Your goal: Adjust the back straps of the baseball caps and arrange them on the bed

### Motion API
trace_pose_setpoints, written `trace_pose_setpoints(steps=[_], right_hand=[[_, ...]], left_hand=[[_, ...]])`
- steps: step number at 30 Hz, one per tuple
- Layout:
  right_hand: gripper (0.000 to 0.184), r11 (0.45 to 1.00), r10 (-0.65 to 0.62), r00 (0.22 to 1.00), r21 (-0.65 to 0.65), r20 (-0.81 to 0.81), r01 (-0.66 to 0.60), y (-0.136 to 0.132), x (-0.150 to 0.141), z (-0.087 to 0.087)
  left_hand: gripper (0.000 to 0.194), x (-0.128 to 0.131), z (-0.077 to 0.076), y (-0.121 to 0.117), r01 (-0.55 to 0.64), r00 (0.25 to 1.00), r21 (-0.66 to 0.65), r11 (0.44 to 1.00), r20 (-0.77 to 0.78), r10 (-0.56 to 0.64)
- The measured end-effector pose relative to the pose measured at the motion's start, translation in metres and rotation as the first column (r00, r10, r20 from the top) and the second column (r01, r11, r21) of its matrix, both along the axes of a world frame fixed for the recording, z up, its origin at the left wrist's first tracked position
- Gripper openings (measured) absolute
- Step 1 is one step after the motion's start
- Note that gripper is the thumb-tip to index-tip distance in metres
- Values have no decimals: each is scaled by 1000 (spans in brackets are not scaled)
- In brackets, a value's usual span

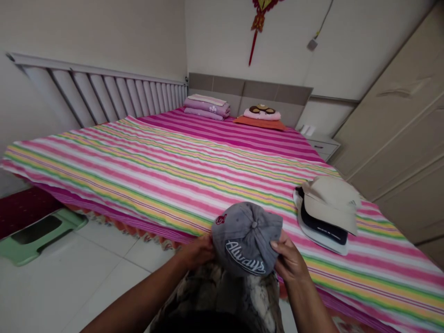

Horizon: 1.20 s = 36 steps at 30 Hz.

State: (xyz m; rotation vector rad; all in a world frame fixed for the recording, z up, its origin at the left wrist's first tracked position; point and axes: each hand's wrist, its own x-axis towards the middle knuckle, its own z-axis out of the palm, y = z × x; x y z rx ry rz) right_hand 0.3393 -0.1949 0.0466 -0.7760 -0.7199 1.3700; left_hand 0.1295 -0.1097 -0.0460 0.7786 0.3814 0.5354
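Observation:
I hold a grey baseball cap (247, 236) with white "Always" lettering just above the near edge of the bed. My left hand (198, 252) grips its left side with curled fingers. My right hand (289, 259) grips its right side, thumb on top. A stack of caps (328, 212), a beige one on top of a dark and a white one, lies on the striped bedspread (166, 171) to the right of my hands.
Folded purple bedding (207, 106) and an orange pillow with a pink plush item (261, 118) lie by the headboard. A nightstand (322, 144) and wardrobe (398, 129) stand on the right. A green stool (38, 233) sits on the tiled floor at left.

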Motion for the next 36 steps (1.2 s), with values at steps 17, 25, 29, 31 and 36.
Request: trace_pose_setpoints(steps=[17, 25, 29, 31, 36], right_hand=[[26, 999, -45, 999, -19, -1, 45, -39, 11, -7], [24, 996, 30, 991, -84, 133, -19, -47, 12, -12], [50, 996, 44, 988, -80, 149, -32, -54, 16, -7], [60, 996, 35, 991, -91, 126, -23, -54, 14, -4], [37, 993, 37, 999, -116, 34, -33, -49, 6, -1]], left_hand=[[45, 18, 63, 17, 395, 872, 19, 919, 306, -381], [60, 28, 88, 12, 246, 955, 78, 966, 153, -256], [52, 35, 101, 9, 129, 980, 99, 987, 142, -142], [47, 36, 105, 7, 161, 973, 103, 981, 149, -176], [37, 36, 111, 1, 184, 981, 115, 976, 46, -191]])
